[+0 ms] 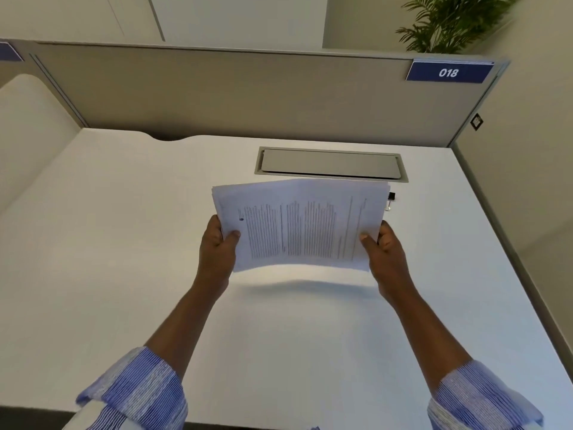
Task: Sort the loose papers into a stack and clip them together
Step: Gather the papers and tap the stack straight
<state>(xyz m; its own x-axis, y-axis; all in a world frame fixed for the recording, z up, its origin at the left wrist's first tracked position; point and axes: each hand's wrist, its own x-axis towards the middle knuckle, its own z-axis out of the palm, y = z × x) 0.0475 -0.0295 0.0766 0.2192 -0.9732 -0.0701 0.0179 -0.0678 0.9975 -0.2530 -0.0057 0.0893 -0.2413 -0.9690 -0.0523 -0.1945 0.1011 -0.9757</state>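
Observation:
A stack of printed white papers (pixel 300 225) is held up above the white desk (pixel 124 243), turned sideways so the text lines run vertically. My left hand (pixel 218 249) grips the stack's left edge, thumb on top. My right hand (pixel 386 252) grips the right edge the same way. The sheets' top edges are slightly uneven. A small black binder clip (pixel 391 198) lies on the desk just beyond the stack's upper right corner, partly hidden by the paper.
A grey cable hatch (pixel 330 164) is set into the desk behind the papers. A beige partition (pixel 248 94) with a blue "018" label (pixel 449 72) closes the far side. A plant (pixel 449 23) stands behind it at right.

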